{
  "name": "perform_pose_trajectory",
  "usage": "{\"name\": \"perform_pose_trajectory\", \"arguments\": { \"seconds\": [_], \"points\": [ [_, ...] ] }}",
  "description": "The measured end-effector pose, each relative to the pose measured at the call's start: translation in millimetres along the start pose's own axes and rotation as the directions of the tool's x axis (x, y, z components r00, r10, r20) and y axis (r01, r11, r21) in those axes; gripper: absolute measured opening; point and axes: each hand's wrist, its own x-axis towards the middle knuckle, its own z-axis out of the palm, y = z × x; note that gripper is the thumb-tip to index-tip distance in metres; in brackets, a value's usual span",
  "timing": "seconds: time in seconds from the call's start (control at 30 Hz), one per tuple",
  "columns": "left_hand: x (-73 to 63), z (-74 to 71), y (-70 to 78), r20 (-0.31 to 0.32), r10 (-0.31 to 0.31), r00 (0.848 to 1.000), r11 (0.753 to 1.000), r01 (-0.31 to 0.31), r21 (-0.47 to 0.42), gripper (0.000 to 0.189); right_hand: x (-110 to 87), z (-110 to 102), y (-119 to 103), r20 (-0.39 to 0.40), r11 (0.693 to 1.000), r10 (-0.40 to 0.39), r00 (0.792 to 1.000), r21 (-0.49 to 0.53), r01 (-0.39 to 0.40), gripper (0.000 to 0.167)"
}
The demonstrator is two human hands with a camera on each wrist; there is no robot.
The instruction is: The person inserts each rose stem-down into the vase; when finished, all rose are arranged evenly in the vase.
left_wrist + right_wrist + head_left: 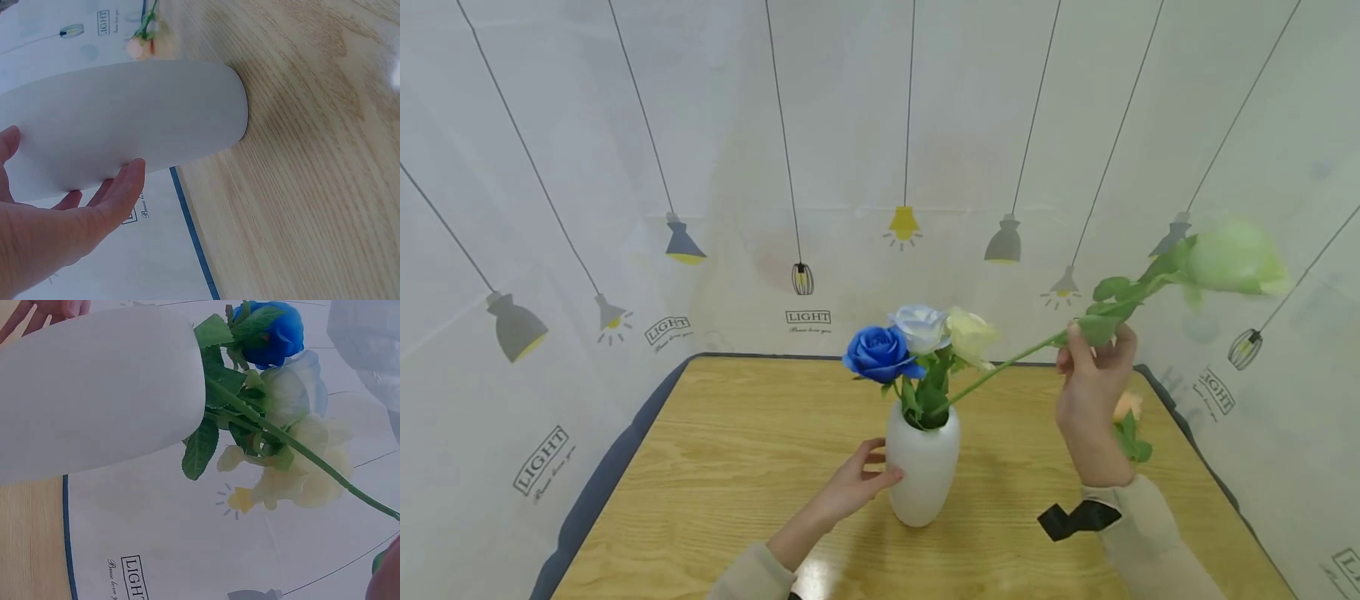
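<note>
A white vase (922, 475) stands upright on the table. My left hand (853, 487) holds its left side, thumb on the front and fingers along the edge; in the left wrist view the fingertips (134, 169) lie against the vase wall. High to the right, my right hand (1097, 392) pinches the leafy stem of a pale green rose (1232, 258). That stem (306, 453) slants down to the vase mouth, its lower end hidden inside. Also in the vase are a blue rose (880, 353), a pale blue rose (919, 327) and a cream rose (970, 337).
A peach rose (1127, 407) lies on the table behind my right wrist. The wooden table (760, 417) has a dark blue strip along its far and side edges. White curtains (850, 125) printed with hanging lamps rise behind and at both sides.
</note>
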Motion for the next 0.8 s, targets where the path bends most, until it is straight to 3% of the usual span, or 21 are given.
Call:
{"name": "perform_pose_trajectory", "arguments": {
  "seconds": [0.13,0.27,0.43,0.57,0.8],
  "points": [
    [0.6,-0.3,0.2,0.002,-0.006,1.0,1.0,0.006,0.0,0.068,-6.4,4.8,4.6,0.123,0.992,-0.076,0.989,-0.095,0.088,0.03],
    [1.7,-0.5,-1.4,0.002,-0.008,1.0,1.0,0.008,-0.002,0.068,-13.7,9.8,10.3,0.265,0.973,-0.068,0.962,-0.195,0.123,0.028],
    [11.4,-0.5,-18.8,-0.001,-0.01,1.0,1.0,0.01,0.005,0.07,-22.9,17.3,18.6,0.464,0.949,-0.07,0.883,-0.243,0.203,0.032],
    [14.2,-0.1,-24.5,-0.006,-0.003,1.0,1.0,0.003,0.013,0.07,-33.5,27.8,20.1,0.576,0.912,-0.047,0.816,-0.309,0.27,0.032],
    [14.3,0.4,-26.1,-0.02,0.003,1.0,1.0,-0.002,0.028,0.069,-51.8,42.5,16.0,0.691,0.768,0.097,0.716,-0.509,0.387,0.029]
  ]
}}
